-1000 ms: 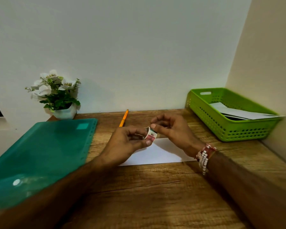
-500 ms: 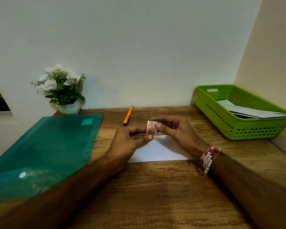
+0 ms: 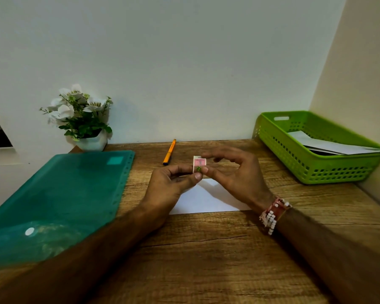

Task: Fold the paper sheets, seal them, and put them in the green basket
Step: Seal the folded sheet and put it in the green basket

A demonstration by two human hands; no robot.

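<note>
A folded white paper sheet lies flat on the wooden desk, partly hidden under both hands. Just above it I hold a small patterned tape roll, pink and green on white. My left hand pinches the roll from the left with thumb and fingers. My right hand pinches its right edge with thumb and forefinger, the other fingers spread. The green basket stands at the far right corner with white folded sheets lying in it.
A teal plastic folder covers the desk's left side. An orange pen lies near the back wall. A white pot of white flowers stands at the back left. Walls close the back and right side.
The tape roll has turned upright between my fingers and my right fingers have shifted onto its edge. The camera has tilted up slightly; the paper has stayed put.
</note>
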